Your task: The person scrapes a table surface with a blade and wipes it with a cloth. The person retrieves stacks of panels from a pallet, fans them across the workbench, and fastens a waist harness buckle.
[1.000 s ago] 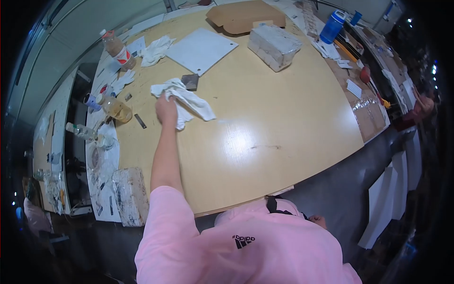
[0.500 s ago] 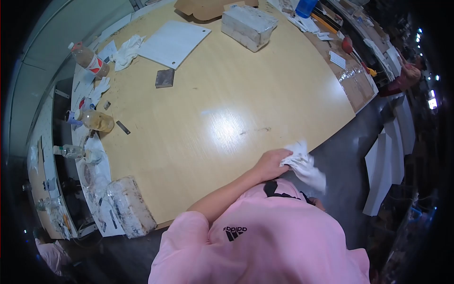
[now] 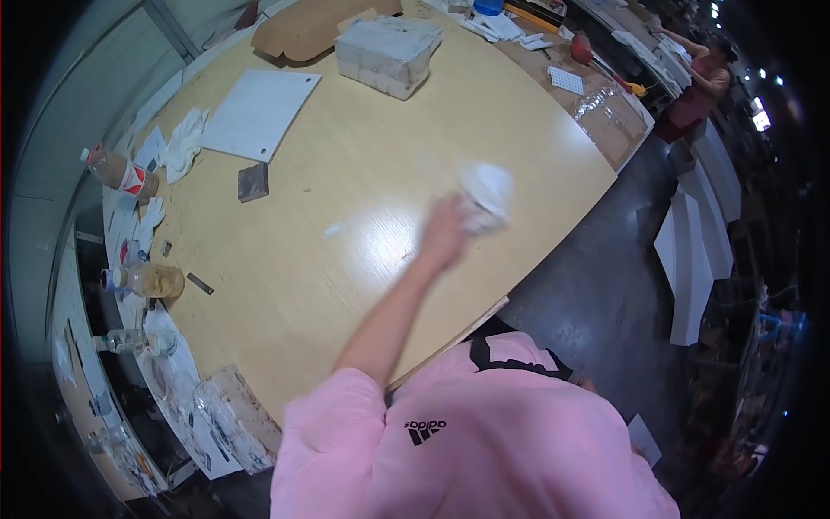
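My left hand (image 3: 445, 232) reaches out low over the wooden tabletop (image 3: 346, 285), its fingers closed around a bunched white cloth (image 3: 488, 192). Both hand and cloth are smeared by motion. The cloth overlaps the right part of the table in this view. Of my right hand (image 3: 587, 384) only a sliver of skin shows beside the pink shirt, with its fingers hidden. Ahead and to the left of my left hand lies a small dark grey block (image 3: 253, 182).
A white board (image 3: 259, 112) with holes and a whitish block (image 3: 389, 56) lie at the back. Bottles (image 3: 121, 173), gloves (image 3: 183, 145) and a stained block (image 3: 238, 415) line the left side. White panels (image 3: 687, 259) stand right; another person (image 3: 696, 82) is beyond.
My left hand has swung forward from the near table edge over the tabletop, taking the white cloth with it. The camera view has shifted, so the table's things appear farther left.
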`<action>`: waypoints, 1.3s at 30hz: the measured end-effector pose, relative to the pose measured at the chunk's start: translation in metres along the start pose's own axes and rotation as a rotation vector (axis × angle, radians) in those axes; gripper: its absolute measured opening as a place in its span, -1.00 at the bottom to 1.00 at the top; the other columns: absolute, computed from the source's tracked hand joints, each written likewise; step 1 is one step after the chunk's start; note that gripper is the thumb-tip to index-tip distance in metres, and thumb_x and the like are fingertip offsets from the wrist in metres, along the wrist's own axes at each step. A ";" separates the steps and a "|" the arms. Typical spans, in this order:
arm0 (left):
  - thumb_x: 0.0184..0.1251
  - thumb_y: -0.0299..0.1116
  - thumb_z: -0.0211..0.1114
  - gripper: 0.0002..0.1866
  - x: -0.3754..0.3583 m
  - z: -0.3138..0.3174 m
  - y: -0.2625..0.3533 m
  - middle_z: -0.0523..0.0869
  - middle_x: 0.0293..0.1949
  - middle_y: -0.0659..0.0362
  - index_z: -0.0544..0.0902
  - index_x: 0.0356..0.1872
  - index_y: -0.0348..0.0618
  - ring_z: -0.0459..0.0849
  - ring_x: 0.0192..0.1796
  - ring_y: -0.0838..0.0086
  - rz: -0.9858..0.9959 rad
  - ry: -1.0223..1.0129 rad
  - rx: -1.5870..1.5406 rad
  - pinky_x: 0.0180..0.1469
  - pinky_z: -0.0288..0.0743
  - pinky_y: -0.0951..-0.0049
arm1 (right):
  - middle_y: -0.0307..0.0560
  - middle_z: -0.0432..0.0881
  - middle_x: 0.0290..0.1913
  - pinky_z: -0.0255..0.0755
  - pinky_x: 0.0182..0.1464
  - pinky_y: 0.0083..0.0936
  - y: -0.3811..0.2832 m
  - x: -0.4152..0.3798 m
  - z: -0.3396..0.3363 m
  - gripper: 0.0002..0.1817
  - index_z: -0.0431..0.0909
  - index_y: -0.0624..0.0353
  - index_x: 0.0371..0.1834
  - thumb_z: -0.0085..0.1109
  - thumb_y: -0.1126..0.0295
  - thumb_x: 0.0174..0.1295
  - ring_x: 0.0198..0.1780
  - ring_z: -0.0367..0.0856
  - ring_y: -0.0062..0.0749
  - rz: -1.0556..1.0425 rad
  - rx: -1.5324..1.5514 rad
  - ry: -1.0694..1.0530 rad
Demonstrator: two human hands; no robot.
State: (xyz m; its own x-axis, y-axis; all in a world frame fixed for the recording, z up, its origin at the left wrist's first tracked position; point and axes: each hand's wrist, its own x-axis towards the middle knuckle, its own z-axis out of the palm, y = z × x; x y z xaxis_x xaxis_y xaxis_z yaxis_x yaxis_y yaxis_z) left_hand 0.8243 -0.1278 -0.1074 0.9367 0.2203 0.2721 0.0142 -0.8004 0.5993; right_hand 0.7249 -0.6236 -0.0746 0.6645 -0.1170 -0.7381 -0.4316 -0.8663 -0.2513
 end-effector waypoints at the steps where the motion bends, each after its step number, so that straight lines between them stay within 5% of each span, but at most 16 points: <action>1: 0.22 -0.34 0.17 -0.65 -0.006 0.030 0.035 0.51 0.17 -0.03 0.57 0.05 -0.10 0.43 0.21 0.05 0.069 -0.156 -0.306 0.41 0.04 0.20 | -0.15 0.59 -0.54 0.43 -0.43 -0.49 0.006 -0.002 0.002 -0.82 0.61 0.25 -0.47 0.21 0.35 0.14 -0.50 0.53 -0.49 0.005 0.052 0.009; 2: 0.18 -0.35 0.21 -0.65 -0.008 0.002 0.081 0.61 0.04 -0.03 0.59 0.02 -0.12 0.53 0.09 0.07 0.126 -0.456 -0.551 0.33 0.20 0.21 | -0.16 0.59 -0.54 0.43 -0.42 -0.49 0.026 0.000 0.002 -0.83 0.61 0.24 -0.47 0.19 0.36 0.15 -0.50 0.52 -0.48 0.001 0.148 -0.022; 4: 0.15 -0.39 0.22 -0.67 -0.015 -0.018 0.093 0.66 -0.07 0.03 0.61 -0.02 -0.14 0.59 0.02 0.19 0.124 -0.337 -0.787 0.21 0.35 0.28 | -0.18 0.57 -0.55 0.45 -0.41 -0.48 0.063 0.014 -0.002 -0.85 0.61 0.23 -0.47 0.16 0.39 0.16 -0.52 0.52 -0.47 -0.011 0.354 -0.081; 6: 0.17 -0.41 0.19 -0.70 0.002 -0.067 0.058 0.70 -0.18 0.19 0.62 -0.06 -0.23 0.62 -0.08 0.44 -0.301 -0.170 -1.109 0.04 0.47 0.37 | -0.19 0.58 -0.55 0.47 -0.41 -0.48 0.051 -0.028 -0.009 -0.90 0.61 0.23 -0.47 0.13 0.47 0.12 -0.54 0.51 -0.49 0.236 0.644 0.203; 7: 0.23 -0.37 0.17 -0.73 0.013 -0.090 0.012 0.69 -0.21 0.16 0.61 -0.10 -0.27 0.64 -0.17 0.46 -0.426 -0.018 -1.005 -0.09 0.53 0.43 | -0.16 0.58 -0.54 0.47 -0.42 -0.50 0.152 0.003 0.001 -0.91 0.60 0.24 -0.48 0.12 0.48 0.09 -0.53 0.53 -0.49 -0.184 -0.171 0.023; 8: 0.28 -0.36 0.14 -0.76 0.030 -0.135 -0.002 0.68 -0.24 0.14 0.61 -0.13 -0.27 0.63 -0.20 0.49 -0.667 0.153 -1.105 -0.15 0.54 0.47 | -0.14 0.59 -0.53 0.48 -0.42 -0.51 0.254 0.036 0.011 -0.91 0.60 0.25 -0.49 0.10 0.50 0.07 -0.52 0.54 -0.50 -0.652 -0.939 0.219; 11: 0.30 -0.37 0.13 -0.67 0.072 -0.174 -0.152 0.66 -0.11 -0.02 0.58 0.07 -0.19 0.63 -0.06 0.26 -0.493 0.454 -0.532 0.02 0.48 0.32 | -0.11 0.61 -0.52 0.49 -0.42 -0.50 0.254 0.001 0.004 -0.91 0.60 0.25 -0.48 0.13 0.49 0.04 -0.50 0.57 -0.45 -0.088 -0.370 0.039; 14: 0.27 -0.24 0.16 -0.49 0.106 -0.132 -0.205 0.46 0.19 -0.13 0.42 0.27 -0.05 0.44 0.22 0.08 -0.393 0.469 0.379 0.27 0.26 0.22 | -0.09 0.62 -0.51 0.50 -0.42 -0.48 0.247 -0.010 0.001 -0.91 0.61 0.25 -0.47 0.15 0.47 0.00 -0.49 0.60 -0.41 0.092 -0.081 0.041; 18: 0.22 -0.15 0.18 -0.44 0.139 -0.007 -0.070 0.34 0.29 -0.13 0.40 0.28 -0.01 0.31 0.31 0.03 -0.191 0.064 0.376 0.37 0.09 0.09 | -0.06 0.63 -0.49 0.51 -0.42 -0.46 0.268 0.024 0.005 -0.89 0.62 0.26 -0.46 0.18 0.46 -0.04 -0.46 0.64 -0.35 0.028 0.228 0.084; 20: 0.19 -0.34 0.16 -0.56 0.122 0.053 0.031 0.37 0.28 -0.04 0.53 0.16 0.05 0.32 0.31 0.07 0.111 -0.094 0.082 0.40 0.10 0.15 | -0.06 0.63 -0.50 0.51 -0.44 -0.44 0.089 -0.014 -0.050 -0.89 0.63 0.26 -0.46 0.19 0.46 -0.03 -0.48 0.62 -0.40 0.139 0.270 0.118; 22: 0.13 -0.52 0.09 -0.53 0.084 0.104 0.113 0.45 0.23 0.03 0.60 0.09 0.16 0.35 0.28 0.09 0.256 -0.268 -0.233 0.35 0.17 0.16 | -0.05 0.62 -0.48 0.50 -0.47 -0.48 0.196 0.069 -0.030 -0.88 0.62 0.26 -0.44 0.14 0.45 0.06 -0.50 0.59 -0.45 -0.262 0.223 0.085; 25: 0.13 -0.51 0.11 -0.62 0.057 0.081 0.187 0.68 -0.09 0.02 0.62 0.00 -0.01 0.63 -0.06 0.05 0.166 -0.633 -0.685 0.02 0.48 0.22 | -0.20 0.59 -0.50 0.44 -0.40 -0.29 0.113 0.036 -0.048 -0.84 0.55 0.08 -0.48 0.16 0.27 0.15 -0.42 0.57 -0.32 0.176 0.614 0.123; 28: 0.14 -0.62 0.03 -0.64 0.087 0.054 0.150 0.71 -0.22 -0.01 0.59 -0.02 -0.25 0.67 -0.15 0.39 -0.019 -0.404 -0.904 -0.04 0.50 0.39 | -0.17 0.66 -0.33 0.48 -0.29 -0.25 0.240 0.065 -0.007 -0.75 0.63 0.05 -0.36 0.10 0.13 0.18 -0.23 0.62 -0.26 0.198 0.725 0.068; 30: 0.22 -0.56 0.03 -0.72 0.121 0.001 0.115 0.70 -0.31 0.08 0.60 -0.09 -0.29 0.62 -0.23 0.52 -0.254 -0.131 -0.742 -0.16 0.52 0.43 | -0.12 0.67 -0.09 0.50 -0.08 -0.27 0.228 0.046 0.000 -0.70 0.66 0.07 -0.17 0.16 0.14 0.15 -0.02 0.63 -0.31 -0.095 -1.089 -0.258; 33: 0.25 -0.51 0.03 -0.77 0.128 -0.055 0.043 0.67 -0.32 0.05 0.58 -0.15 -0.35 0.59 -0.27 0.44 -0.332 0.316 -0.675 -0.16 0.47 0.40 | -0.10 0.64 -0.01 0.44 0.04 -0.23 0.232 0.040 0.015 -0.65 0.66 0.02 -0.14 0.10 0.07 0.16 0.07 0.58 -0.27 -0.128 -0.998 -0.496; 39: 0.26 -0.46 0.09 -0.73 0.017 -0.156 -0.066 0.66 -0.23 -0.06 0.56 -0.07 -0.38 0.60 -0.17 0.27 -0.538 0.661 -0.192 -0.05 0.43 0.31 | -0.09 0.64 -0.01 0.40 0.12 -0.26 0.173 0.126 -0.002 -0.64 0.67 -0.05 -0.11 0.13 0.04 0.13 0.07 0.58 -0.20 -0.242 -1.110 -0.247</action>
State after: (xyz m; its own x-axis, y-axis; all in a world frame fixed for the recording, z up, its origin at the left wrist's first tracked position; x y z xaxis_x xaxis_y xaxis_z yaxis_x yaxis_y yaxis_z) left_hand 0.7849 0.0155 -0.0249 0.4244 0.8670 0.2612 0.2807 -0.4002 0.8724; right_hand 0.7355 -0.7888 -0.2099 0.4662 0.1018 -0.8788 0.5437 -0.8166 0.1938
